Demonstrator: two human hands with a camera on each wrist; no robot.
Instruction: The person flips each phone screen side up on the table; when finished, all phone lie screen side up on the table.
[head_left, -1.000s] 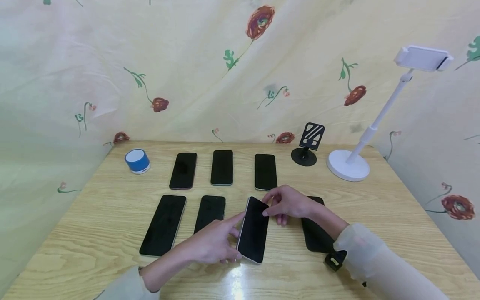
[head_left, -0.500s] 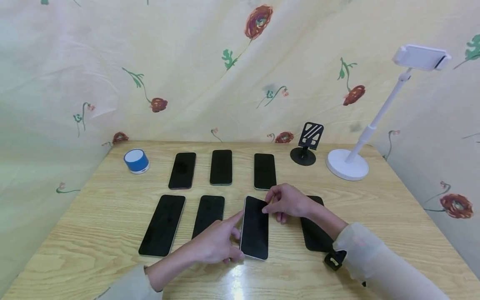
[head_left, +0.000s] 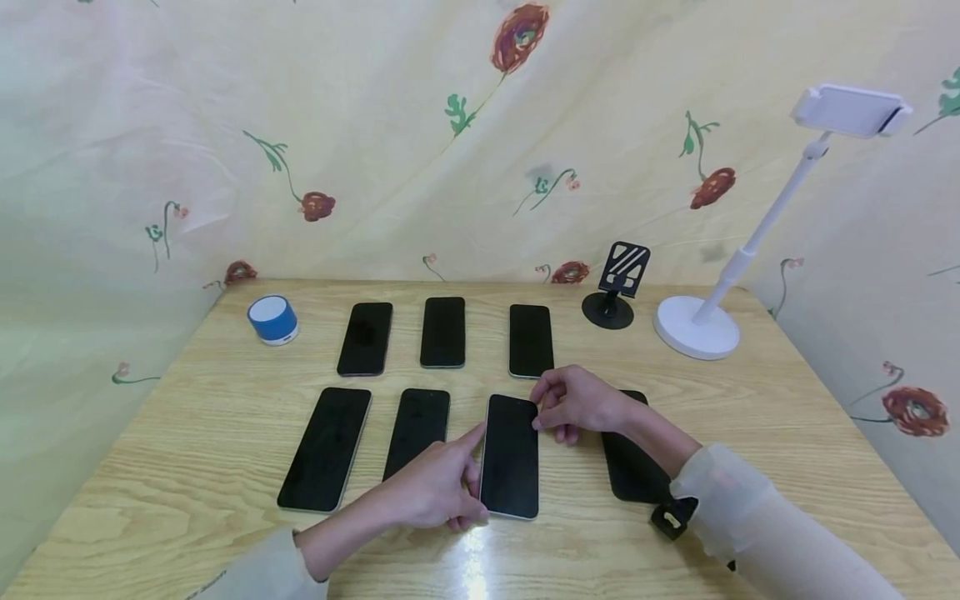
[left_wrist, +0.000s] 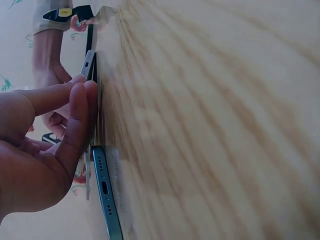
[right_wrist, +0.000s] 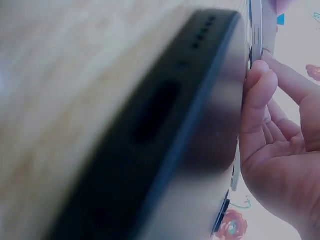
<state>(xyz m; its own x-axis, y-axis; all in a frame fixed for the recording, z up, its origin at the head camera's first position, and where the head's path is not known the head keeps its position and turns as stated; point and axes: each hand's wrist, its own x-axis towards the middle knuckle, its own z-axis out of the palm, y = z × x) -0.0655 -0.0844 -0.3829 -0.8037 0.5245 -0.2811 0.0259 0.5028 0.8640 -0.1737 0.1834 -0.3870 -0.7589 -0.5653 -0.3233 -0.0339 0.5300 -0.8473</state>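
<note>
A smartphone [head_left: 510, 457] with a dark screen and pale edges lies between my two hands in the front row. Along its left side my left hand [head_left: 438, 483] touches the edge with a straight index finger, and the thumb is by the lower corner. At the upper right corner, my right hand [head_left: 581, 406] has its thumb and index finger against the edge. The left wrist view shows the phone's port end [left_wrist: 87, 65] beyond the left fingers. In the right wrist view, its side [right_wrist: 256, 35] meets the right fingertips. Whether it lies fully flat, I cannot tell.
Two phones, one long [head_left: 325, 450] and one smaller [head_left: 420, 425], lie left. Another [head_left: 630, 467] is partly under my right forearm. Three form a back row, including a middle one [head_left: 443, 332]. Behind stand a blue speaker [head_left: 273, 319], black phone stand [head_left: 611, 308] and white stand [head_left: 697, 327].
The phone between my hands has turned from a slant to nearly straight, its lower end shifting right. My right thumb has moved off the screen to the edge.
</note>
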